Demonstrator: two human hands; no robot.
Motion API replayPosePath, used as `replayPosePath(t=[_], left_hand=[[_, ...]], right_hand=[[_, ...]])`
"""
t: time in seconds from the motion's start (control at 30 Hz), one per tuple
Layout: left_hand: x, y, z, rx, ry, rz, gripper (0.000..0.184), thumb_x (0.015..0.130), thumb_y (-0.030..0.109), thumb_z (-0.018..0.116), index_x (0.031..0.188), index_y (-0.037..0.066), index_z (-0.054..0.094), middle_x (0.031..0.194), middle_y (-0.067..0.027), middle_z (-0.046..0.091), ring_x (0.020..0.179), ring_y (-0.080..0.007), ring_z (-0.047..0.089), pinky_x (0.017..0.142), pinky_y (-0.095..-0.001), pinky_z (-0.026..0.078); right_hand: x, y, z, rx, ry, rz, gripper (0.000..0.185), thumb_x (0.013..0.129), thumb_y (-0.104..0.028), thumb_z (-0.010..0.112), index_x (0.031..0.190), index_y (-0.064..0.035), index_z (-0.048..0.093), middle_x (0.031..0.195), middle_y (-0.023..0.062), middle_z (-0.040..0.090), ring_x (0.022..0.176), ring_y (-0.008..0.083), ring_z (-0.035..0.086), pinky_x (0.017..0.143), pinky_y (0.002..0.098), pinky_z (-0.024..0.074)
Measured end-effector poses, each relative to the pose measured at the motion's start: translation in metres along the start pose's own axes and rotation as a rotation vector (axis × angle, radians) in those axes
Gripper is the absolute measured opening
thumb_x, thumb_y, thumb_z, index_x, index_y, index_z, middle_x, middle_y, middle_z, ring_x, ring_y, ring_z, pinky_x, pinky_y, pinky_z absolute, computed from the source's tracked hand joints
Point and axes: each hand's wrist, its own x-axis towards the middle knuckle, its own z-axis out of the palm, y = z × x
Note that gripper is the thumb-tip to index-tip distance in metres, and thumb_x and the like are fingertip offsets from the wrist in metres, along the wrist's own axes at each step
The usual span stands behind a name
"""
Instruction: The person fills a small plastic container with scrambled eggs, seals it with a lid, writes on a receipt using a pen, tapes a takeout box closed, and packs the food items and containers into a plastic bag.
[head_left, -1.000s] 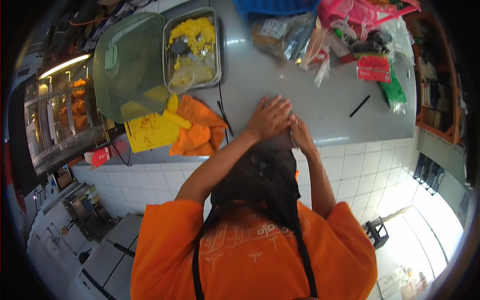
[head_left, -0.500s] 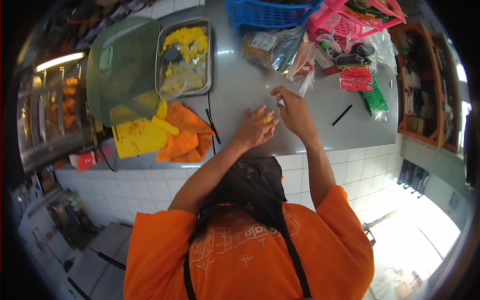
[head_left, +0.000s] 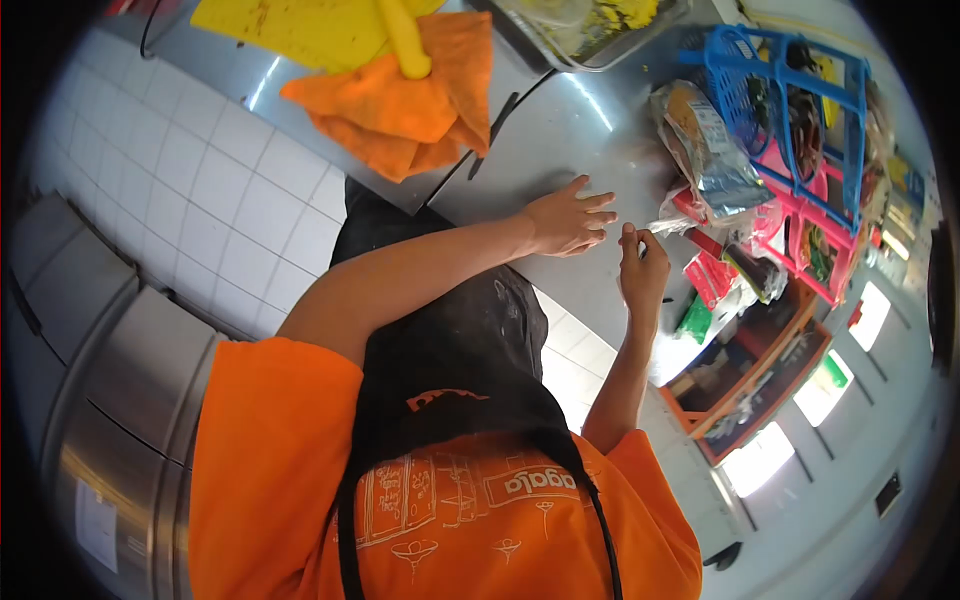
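My left hand [head_left: 574, 221] is over the steel counter [head_left: 545, 150], palm down, fingers stretched and spread. Nothing shows in it, though whatever may be under the palm is hidden. Just to its right, my right hand [head_left: 642, 268] is closed, thumb and fingers pinched together. A small whitish bit shows at those fingertips, too small to name. Beyond the hands lies a clear plastic bag with something brown inside [head_left: 690, 120]. Red packets [head_left: 709, 278] lie close to the right hand.
An orange cloth [head_left: 400, 115] and a yellow board [head_left: 300, 30] lie at upper left. A metal tray [head_left: 605, 60] of yellow food stands at the top. Blue [head_left: 735, 85] and pink [head_left: 825, 270] baskets stand at right. A black stick-like thing [head_left: 493, 137] lies near the cloth.
The view has turned and shifted, so the counter appears tilted. Something yellow showed at my left hand's fingers before; now it does not. My right hand stays pinched.
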Motion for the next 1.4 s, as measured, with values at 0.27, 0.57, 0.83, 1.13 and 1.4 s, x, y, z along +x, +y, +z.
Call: replayPosePath(t=[0.27, 0.57, 0.83, 1.13, 1.4], left_hand=[[-0.003, 0.007, 0.002, 0.075, -0.045, -0.038, 0.032, 0.101, 0.038, 0.051, 0.126, 0.025, 0.066, 0.153, 0.0048, 0.045, 0.150, -0.0231, 0.024, 0.116, -0.0592, 0.028], [-0.005, 0.020, 0.011, 0.133, -0.032, -0.123, 0.039, 0.099, 0.040, 0.054, 0.135, 0.024, 0.057, 0.155, 0.0035, 0.040, 0.150, -0.0258, 0.024, 0.115, -0.0578, 0.030], [-0.003, 0.027, 0.007, 0.155, -0.037, -0.185, 0.042, 0.099, 0.039, 0.054, 0.139, 0.025, 0.053, 0.153, 0.0051, 0.042, 0.148, -0.0260, 0.027, 0.114, -0.0561, 0.031], [0.014, 0.026, -0.028, 0.074, 0.164, -0.166, 0.045, 0.101, 0.034, 0.052, 0.144, 0.024, 0.050, 0.153, -0.0021, 0.043, 0.148, -0.0288, 0.029, 0.114, -0.0593, 0.029], [-0.140, 0.007, -0.138, -0.623, 0.626, -0.773, 0.015, 0.096, 0.011, 0.064, 0.105, 0.001, 0.070, 0.091, -0.0115, 0.070, 0.080, -0.0235, 0.066, 0.075, -0.0354, 0.052]], right_hand=[[0.102, -0.054, -0.057, -0.242, 0.301, -0.702, 0.023, 0.099, -0.013, 0.051, 0.116, -0.0040, 0.062, 0.114, 0.0215, 0.063, 0.101, 0.0362, 0.065, 0.085, 0.0476, 0.0495], [0.427, 0.026, -0.077, -0.712, 0.137, 0.000, 0.049, 0.089, -0.018, 0.052, 0.138, -0.0102, 0.049, 0.133, 0.0238, 0.058, 0.117, 0.0422, 0.061, 0.101, 0.0536, 0.0469], [0.455, 0.024, -0.081, -0.734, 0.203, -0.052, 0.035, 0.092, -0.016, 0.055, 0.126, -0.0082, 0.058, 0.127, 0.0188, 0.063, 0.106, 0.0368, 0.068, 0.091, 0.0493, 0.0544], [0.245, -0.048, -0.066, -0.879, 0.402, -0.518, 0.023, 0.092, -0.011, 0.059, 0.114, -0.0093, 0.054, 0.102, 0.0125, 0.065, 0.075, 0.0348, 0.073, 0.060, 0.0393, 0.0611], [0.022, -0.055, -0.025, -0.214, 0.246, -0.586, 0.039, 0.083, -0.006, 0.067, 0.119, -0.0107, 0.053, 0.110, 0.0139, 0.057, 0.091, 0.0394, 0.066, 0.072, 0.0506, 0.0536]])
